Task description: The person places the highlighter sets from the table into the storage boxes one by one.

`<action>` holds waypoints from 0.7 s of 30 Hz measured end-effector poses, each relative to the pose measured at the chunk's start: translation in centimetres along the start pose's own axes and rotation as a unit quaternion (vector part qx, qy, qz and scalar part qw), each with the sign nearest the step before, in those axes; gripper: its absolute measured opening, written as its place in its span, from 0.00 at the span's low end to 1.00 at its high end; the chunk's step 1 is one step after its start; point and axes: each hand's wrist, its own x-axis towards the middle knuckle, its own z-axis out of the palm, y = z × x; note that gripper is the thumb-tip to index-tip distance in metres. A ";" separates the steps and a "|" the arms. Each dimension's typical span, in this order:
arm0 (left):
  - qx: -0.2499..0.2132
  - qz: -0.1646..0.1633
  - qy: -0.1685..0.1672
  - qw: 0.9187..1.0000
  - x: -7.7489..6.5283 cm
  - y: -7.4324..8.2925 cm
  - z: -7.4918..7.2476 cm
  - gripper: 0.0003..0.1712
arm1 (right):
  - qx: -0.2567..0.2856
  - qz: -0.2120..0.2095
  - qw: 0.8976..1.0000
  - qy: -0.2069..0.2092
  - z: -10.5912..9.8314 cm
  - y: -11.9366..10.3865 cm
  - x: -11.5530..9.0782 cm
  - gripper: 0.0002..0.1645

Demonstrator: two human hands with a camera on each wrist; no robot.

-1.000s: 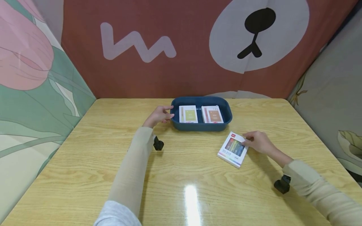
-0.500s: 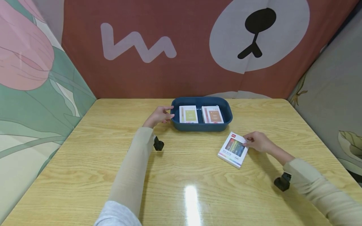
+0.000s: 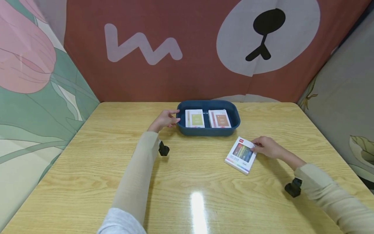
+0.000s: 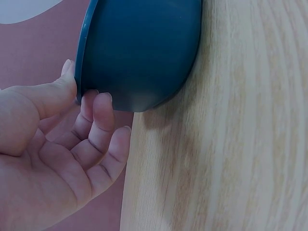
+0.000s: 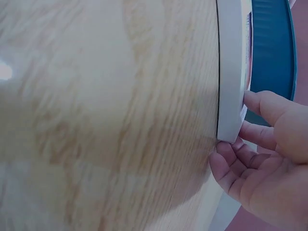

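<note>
A dark blue two-compartment bin (image 3: 205, 131) stands at the back of the table. My left hand (image 3: 164, 121) pinches its left rim, thumb over the edge and fingers curled against the outer wall in the left wrist view. In the bin lie a white box with a yellow-green panel (image 3: 196, 119) on the left and one with an orange panel (image 3: 221, 119) on the right. Nearer me, a white box of crayons (image 3: 238, 162) lies turned at an angle, coloured sticks showing through its window. My right hand (image 3: 267, 147) grips its upper right edge, thumb on top, other fingers at the side.
The wooden table (image 3: 117, 188) reaches back to a reddish-brown cloth (image 3: 175, 81) with a cartoon print. Patterned cloths hang on the left and right. A small black camera (image 3: 293, 188) sits under the right wrist, another (image 3: 164, 149) beside the left.
My right wrist has shifted very slightly, with the fingers staying at the crayon box's edge. The left hand, the bin and the boxes look the same.
</note>
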 end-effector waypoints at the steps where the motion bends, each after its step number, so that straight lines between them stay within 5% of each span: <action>1: 0.001 0.001 -0.001 1.000 0.0 0.0 0.0 0.28 | -0.002 -0.004 1.000 -0.001 0.0 0.0 0.0 0.13; 7: 0.000 0.003 -0.003 1.000 0.0 0.0 -0.1 0.28 | -0.021 -0.043 0.999 -0.016 -0.1 0.0 0.1 0.11; 14: -0.002 -0.002 -0.003 1.000 -0.1 0.0 -0.1 0.28 | -0.012 -0.012 1.000 -0.026 -0.5 -0.5 0.0 0.18; 19: -0.005 0.000 -0.008 1.000 0.0 -0.1 -0.2 0.28 | 0.079 0.046 0.995 -0.041 -0.4 -0.5 -0.1 0.21; 21: -0.006 0.001 -0.008 1.000 0.0 -0.1 -0.2 0.28 | 0.165 0.088 0.981 -0.047 -0.5 -0.5 -0.2 0.23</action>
